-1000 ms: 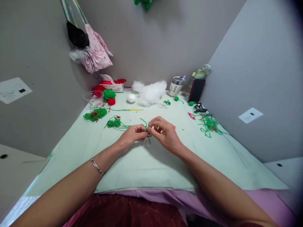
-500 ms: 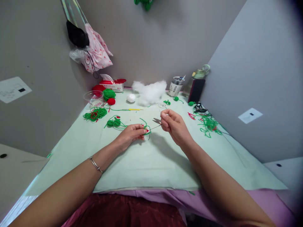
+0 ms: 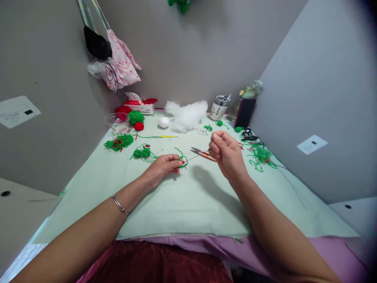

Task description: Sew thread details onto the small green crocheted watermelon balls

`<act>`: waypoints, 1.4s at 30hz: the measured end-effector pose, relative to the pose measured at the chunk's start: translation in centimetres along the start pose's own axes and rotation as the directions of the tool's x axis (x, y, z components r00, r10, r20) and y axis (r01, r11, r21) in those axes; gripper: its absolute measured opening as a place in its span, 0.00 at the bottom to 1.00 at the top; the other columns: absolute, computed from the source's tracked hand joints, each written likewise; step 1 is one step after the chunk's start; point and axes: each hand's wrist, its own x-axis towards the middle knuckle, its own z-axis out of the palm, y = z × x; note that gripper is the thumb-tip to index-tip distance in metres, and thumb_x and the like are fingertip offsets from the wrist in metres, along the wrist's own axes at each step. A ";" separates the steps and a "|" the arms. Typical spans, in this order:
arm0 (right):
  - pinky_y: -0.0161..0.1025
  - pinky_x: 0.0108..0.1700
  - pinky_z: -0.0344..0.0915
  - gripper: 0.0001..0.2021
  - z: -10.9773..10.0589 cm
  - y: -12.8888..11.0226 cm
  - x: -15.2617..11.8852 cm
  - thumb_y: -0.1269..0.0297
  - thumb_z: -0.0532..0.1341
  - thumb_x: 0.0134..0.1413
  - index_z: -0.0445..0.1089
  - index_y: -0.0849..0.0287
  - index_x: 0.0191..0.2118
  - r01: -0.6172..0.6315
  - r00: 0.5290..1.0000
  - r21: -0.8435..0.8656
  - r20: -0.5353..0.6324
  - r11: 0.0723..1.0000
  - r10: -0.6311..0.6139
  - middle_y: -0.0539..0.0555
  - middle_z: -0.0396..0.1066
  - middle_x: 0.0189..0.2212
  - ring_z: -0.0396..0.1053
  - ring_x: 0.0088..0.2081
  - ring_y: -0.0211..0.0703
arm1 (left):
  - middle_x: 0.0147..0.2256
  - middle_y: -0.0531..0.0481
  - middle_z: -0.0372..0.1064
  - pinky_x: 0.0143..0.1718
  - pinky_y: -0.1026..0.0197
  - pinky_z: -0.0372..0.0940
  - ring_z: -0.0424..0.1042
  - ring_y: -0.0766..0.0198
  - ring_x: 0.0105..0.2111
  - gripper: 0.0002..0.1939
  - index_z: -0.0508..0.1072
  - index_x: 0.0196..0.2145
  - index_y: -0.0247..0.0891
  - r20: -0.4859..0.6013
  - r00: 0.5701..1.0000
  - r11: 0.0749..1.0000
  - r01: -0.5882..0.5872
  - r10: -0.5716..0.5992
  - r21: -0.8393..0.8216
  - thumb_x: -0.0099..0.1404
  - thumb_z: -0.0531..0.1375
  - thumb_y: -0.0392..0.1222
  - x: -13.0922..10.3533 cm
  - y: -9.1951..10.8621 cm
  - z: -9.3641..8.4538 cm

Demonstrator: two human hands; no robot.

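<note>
My left hand [image 3: 165,167] pinches a small crocheted piece [image 3: 183,162] in green, red and white, just above the table. A dark thread [image 3: 193,158] runs taut from that piece to my right hand [image 3: 226,151], whose fingers are closed on it. Whether a needle sits in those fingers is too small to tell. Scissors [image 3: 207,155] with orange handles lie on the table behind the thread, partly hidden by my right hand. Left of the piece are small green crocheted parts [image 3: 141,152] with loose yarn tails.
White stuffing [image 3: 187,116] and a white yarn ball [image 3: 163,122] lie at the back. A yellow crochet hook [image 3: 167,136] rests mid-table. Green yarn scraps lie left [image 3: 120,142] and right [image 3: 260,153]. A pen jar [image 3: 218,110], phone [image 3: 245,113] and bottle [image 3: 249,92] stand back right.
My right hand has moved right and slightly up, drawing the dark thread out longer. More of the scissors' orange handles now shows. My left hand stays in place with the crocheted piece.
</note>
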 end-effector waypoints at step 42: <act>0.34 0.29 0.54 0.07 1.1 1.7 -2.2 0.74 0.55 0.59 0.69 0.59 0.33 0.445 0.894 -0.807 0.424 0.388 -0.144 0.51 0.63 0.30 0.61 0.27 0.34 | 0.32 0.55 0.70 0.44 0.59 0.67 0.71 0.70 0.31 0.13 0.72 0.34 0.35 -0.065 0.989 0.986 -0.137 0.132 -0.096 0.54 0.69 0.41 -0.3 0.6 -0.1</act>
